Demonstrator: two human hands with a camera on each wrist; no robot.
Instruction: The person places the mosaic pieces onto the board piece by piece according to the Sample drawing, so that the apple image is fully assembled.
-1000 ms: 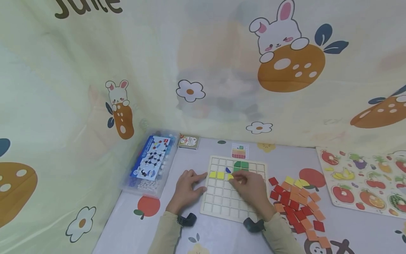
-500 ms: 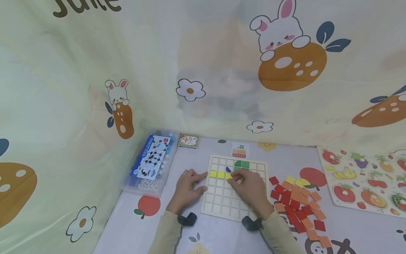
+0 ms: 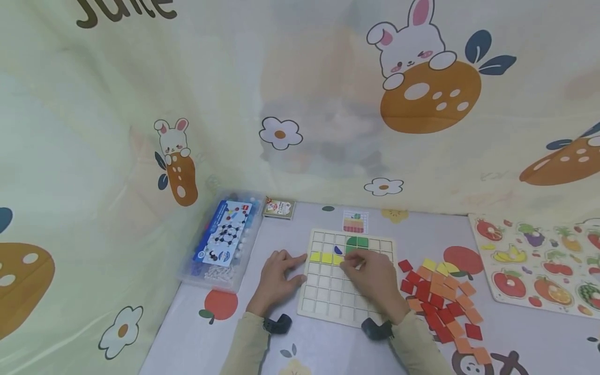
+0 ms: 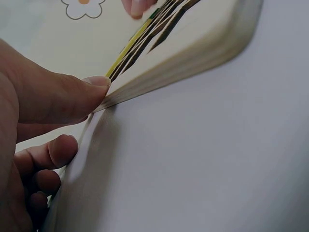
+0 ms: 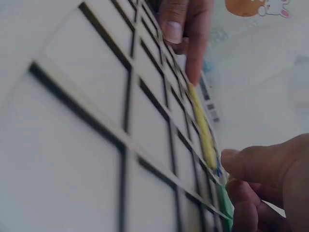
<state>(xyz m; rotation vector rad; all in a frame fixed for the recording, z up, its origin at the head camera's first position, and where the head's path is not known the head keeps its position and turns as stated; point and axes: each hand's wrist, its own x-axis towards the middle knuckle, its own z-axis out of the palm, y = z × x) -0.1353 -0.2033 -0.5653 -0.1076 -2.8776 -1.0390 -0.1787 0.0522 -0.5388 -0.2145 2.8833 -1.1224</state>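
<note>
A pale gridded board (image 3: 323,297) lies on the table with three yellow square tiles (image 3: 326,258) side by side at the left of one row. A small blue half-round piece (image 3: 338,250) and green pieces (image 3: 357,242) sit in the rows above. My left hand (image 3: 277,278) touches the board's left edge with thumb and index finger apart. Over the board, my right hand (image 3: 372,276) has its thumb and bent fingers right at the third yellow tile. In the right wrist view its thumb (image 5: 256,162) stands above curled fingers; I cannot tell whether they hold anything.
Red and orange square tiles (image 3: 436,289), with some yellow ones, lie scattered right of the board. A small pattern card (image 3: 355,223) is behind it. A clear box (image 3: 225,234) and a small box (image 3: 279,208) stand left; a fruit puzzle board (image 3: 539,271) lies right.
The third yellow tile, pinched by my right hand a second ago, has shifted left into line with the other two. My right fingertips have since drawn slightly right. My left hand stays put.
</note>
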